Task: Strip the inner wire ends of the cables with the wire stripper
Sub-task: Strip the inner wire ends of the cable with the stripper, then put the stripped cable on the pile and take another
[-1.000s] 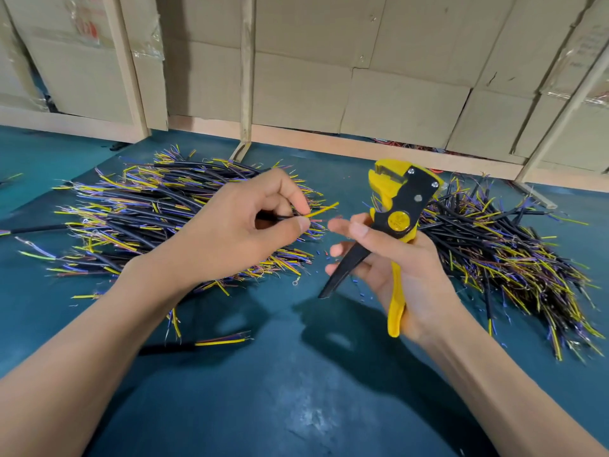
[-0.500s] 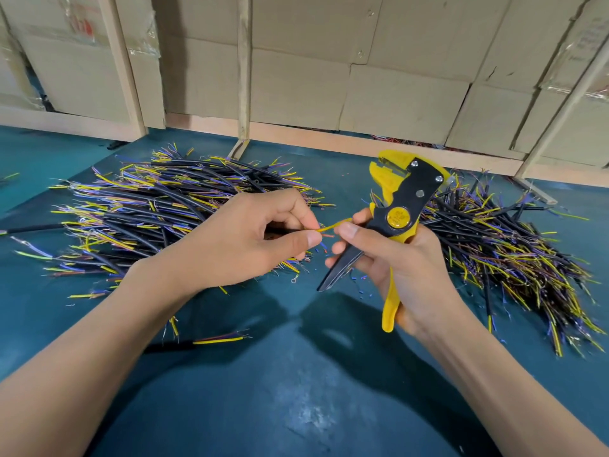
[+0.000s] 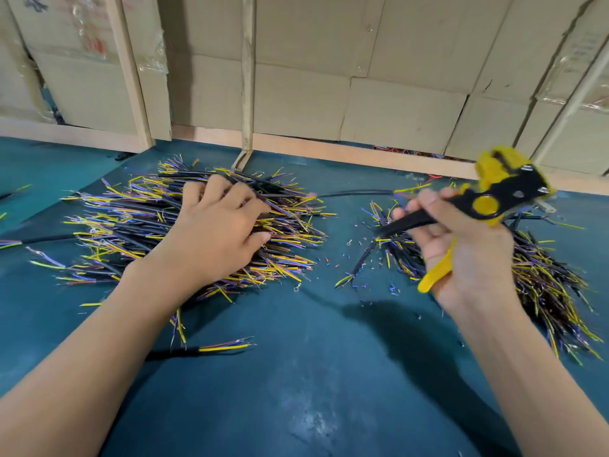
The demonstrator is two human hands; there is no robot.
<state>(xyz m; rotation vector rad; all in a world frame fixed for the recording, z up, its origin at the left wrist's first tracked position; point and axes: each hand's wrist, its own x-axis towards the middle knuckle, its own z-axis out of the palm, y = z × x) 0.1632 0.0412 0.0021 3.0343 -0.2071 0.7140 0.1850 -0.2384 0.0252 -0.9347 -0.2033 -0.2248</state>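
A worker's two bare hands are spread well apart over a teal work mat [image 3: 296, 374], seen from a head-worn cam. The left hand [image 3: 217, 239] lies palm-down on the big left pile of cables [image 3: 131, 225], fingers spread and reaching into the black-jacketed lengths w/ yellow, blue and purple inner wires fanning out at both ends; whether it has hold of any one cable cannot be told, since the fingertips are buried among the strands. The right hand [image 3: 461, 252] is raised above the mat and wrapped round the handles of the yellow-and-black wire stripper [image 3: 484, 206], whose head points up and to the right, blurred by motion; its black handle sticks out past the fingers toward the left, the yellow handle shows below the palm. Beneath and behind that hand sits the right pile of cables [image 3: 543, 285], a looser heap running off toward the frame's right edge. One cable [image 3: 356, 193] appears above the mat between the two piles, blurred; one more single cable [image 3: 211, 349] lies on the mat near the left forearm. Small bits of stripped insulation [image 3: 329, 262] and a few ring terminals dot the mat btw. the piles. Cardboard boxes [image 3: 395, 107] and wooden frame posts [image 3: 247, 77] line the back.
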